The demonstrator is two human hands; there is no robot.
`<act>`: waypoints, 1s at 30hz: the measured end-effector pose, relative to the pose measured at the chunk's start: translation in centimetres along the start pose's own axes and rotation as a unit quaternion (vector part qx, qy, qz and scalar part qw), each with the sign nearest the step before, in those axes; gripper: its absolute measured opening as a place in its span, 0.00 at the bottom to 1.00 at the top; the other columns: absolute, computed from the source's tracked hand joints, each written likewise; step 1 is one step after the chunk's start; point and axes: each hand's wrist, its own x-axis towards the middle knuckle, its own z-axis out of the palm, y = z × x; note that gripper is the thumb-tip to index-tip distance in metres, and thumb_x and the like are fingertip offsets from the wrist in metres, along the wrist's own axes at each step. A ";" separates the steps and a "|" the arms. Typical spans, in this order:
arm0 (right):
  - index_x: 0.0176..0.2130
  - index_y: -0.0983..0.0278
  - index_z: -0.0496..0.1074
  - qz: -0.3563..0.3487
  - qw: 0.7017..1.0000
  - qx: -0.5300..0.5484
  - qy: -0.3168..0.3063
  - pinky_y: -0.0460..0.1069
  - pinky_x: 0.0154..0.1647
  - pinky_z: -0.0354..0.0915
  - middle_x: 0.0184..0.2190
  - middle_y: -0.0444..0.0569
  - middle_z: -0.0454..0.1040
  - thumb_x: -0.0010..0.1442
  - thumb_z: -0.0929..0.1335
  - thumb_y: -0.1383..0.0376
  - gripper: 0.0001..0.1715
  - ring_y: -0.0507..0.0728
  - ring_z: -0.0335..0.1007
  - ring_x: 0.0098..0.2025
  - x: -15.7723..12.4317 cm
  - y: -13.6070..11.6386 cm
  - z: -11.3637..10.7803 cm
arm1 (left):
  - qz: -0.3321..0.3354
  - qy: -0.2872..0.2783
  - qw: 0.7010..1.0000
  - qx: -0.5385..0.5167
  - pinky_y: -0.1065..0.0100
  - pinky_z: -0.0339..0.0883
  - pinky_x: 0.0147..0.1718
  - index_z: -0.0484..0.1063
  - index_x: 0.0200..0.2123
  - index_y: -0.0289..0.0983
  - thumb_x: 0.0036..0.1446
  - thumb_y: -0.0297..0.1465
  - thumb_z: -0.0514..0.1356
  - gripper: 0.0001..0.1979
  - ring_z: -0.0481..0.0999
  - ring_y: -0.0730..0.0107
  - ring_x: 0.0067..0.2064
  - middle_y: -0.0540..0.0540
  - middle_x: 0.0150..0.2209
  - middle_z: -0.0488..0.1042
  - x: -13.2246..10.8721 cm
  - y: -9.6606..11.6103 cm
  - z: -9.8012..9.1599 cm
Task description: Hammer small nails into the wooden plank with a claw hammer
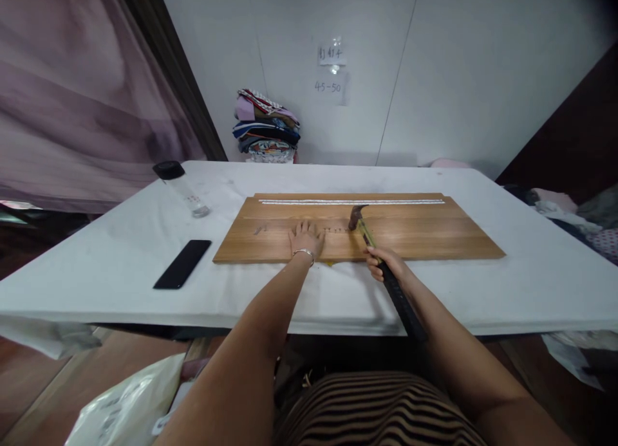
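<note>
A wide wooden board lies flat on the white-covered table, with two white strips along its far side. My left hand rests palm down on the board, fingers spread, a bracelet at the wrist. My right hand grips a claw hammer with a yellow and black handle. Its head is over the board, just right of a short row of small nails. More loose nails lie on the board left of my left hand. Whether the hammer head touches a nail cannot be made out.
A black phone and a clear bottle with a black lid are on the table at the left. Folded cloths are stacked behind its far edge. A plastic bag is below at the lower left.
</note>
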 end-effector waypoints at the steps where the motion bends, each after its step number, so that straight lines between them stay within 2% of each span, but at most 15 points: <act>1: 0.38 0.61 0.68 0.001 1.000 0.000 -0.001 0.43 0.12 0.48 0.18 0.33 0.59 0.54 0.77 0.53 0.21 0.47 0.53 0.14 0.0 0.0 0.0 | 0.000 -0.001 1.000 -0.001 0.43 0.49 0.71 0.69 0.68 0.41 0.71 0.45 0.44 0.30 0.55 0.52 0.74 0.41 0.75 0.59 0.0 0.0 0.0; 13: 0.38 0.61 0.68 -0.002 1.000 0.000 -0.007 0.44 0.12 0.48 0.18 0.33 0.59 0.54 0.77 0.53 0.21 0.47 0.54 0.14 0.2 0.1 -0.1 | 0.000 0.003 1.000 0.001 0.43 0.50 0.70 0.68 0.68 0.42 0.71 0.45 0.45 0.30 0.56 0.49 0.74 0.41 0.75 0.60 0.4 -0.3 0.5; 30: 0.39 0.60 0.68 -0.002 1.000 -0.006 -0.004 0.43 0.12 0.48 0.20 0.33 0.58 0.55 0.77 0.52 0.21 0.47 0.53 0.15 -0.1 0.1 0.1 | -0.003 0.000 1.000 0.005 0.44 0.50 0.71 0.68 0.68 0.42 0.71 0.45 0.45 0.30 0.56 0.51 0.74 0.41 0.75 0.59 0.5 -0.4 0.6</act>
